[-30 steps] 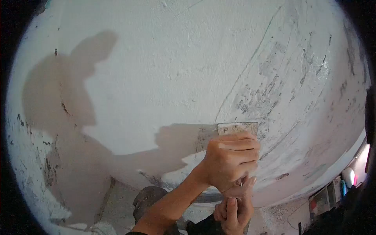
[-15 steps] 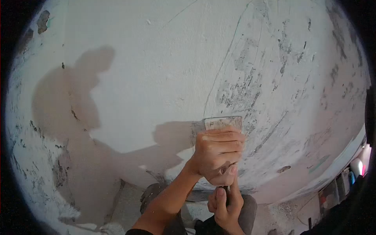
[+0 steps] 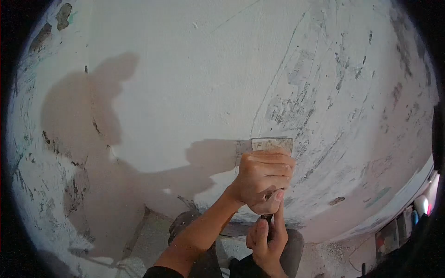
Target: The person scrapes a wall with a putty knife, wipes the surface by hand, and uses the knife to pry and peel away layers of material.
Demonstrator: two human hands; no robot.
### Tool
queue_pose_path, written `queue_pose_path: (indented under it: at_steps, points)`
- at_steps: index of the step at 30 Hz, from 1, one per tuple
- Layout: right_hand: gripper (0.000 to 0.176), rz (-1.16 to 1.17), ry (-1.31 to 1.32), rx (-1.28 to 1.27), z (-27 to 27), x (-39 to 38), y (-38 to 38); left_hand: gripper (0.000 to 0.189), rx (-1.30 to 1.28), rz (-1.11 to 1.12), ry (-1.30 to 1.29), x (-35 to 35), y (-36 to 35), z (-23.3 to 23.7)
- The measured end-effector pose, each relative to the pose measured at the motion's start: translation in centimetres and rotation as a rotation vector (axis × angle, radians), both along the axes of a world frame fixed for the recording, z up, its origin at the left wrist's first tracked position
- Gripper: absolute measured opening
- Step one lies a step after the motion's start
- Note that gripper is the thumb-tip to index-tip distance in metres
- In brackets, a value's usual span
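Observation:
A wide-bladed scraper (image 3: 271,145) stands nearly upright, its blade edge uppermost and at the wall surface. My left hand (image 3: 265,178) is wrapped round it just below the blade, fingers folded across the front and hiding much of the tool. Lower down, my right hand (image 3: 265,241) grips the dark handle end, its thumb along the handle and one finger reaching up to my left hand. The white wall (image 3: 176,102) around the blade carries grey scraped patches (image 3: 289,109) and long scratches, mostly above and to the right.
My shadow (image 3: 83,111) falls on the wall at left. Chipped, dark spots mark the wall's left side. Below, my knees (image 3: 292,252) are close to the wall's foot, over a dusty floor (image 3: 340,257). Several items stand in a box (image 3: 389,236) at lower right.
The view has shifted slightly, so wall marks, scraper and left hand appear a little further right. Both hands keep their grip, and the blade stays near the same spot on the wall.

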State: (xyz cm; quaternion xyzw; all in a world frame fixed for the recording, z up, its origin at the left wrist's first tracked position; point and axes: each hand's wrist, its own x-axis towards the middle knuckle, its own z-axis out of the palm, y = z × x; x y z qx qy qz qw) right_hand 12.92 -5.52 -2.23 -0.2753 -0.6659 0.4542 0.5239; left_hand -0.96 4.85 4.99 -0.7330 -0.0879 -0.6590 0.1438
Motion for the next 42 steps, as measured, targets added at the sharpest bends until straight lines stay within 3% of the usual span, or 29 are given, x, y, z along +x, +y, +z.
queue_pose_path:
  at_steps: [16,24,30,32,42]
  points:
    - [0.061,-0.05,-0.018,-0.025,0.0,-0.7,0.3,0.018,0.021,-0.009,0.085,-0.6,0.1,0.7]
    - [0.061,-0.024,0.004,0.003,-0.4,-0.9,0.0,0.019,-0.01,-0.03,0.075,-0.5,0.1,0.0]
    - [0.059,0.05,0.18,-0.134,0.0,-1.4,0.2,0.017,-0.018,0.043,0.099,-0.7,0.0,0.0]
    - [0.059,0.035,0.129,-0.045,0.0,-1.0,0.8,0.017,-0.019,0.042,0.114,-0.9,0.2,0.4]
    - [0.061,0.106,0.162,-0.127,0.7,-0.9,0.4,0.016,0.008,0.059,0.116,-0.7,0.1,0.9]
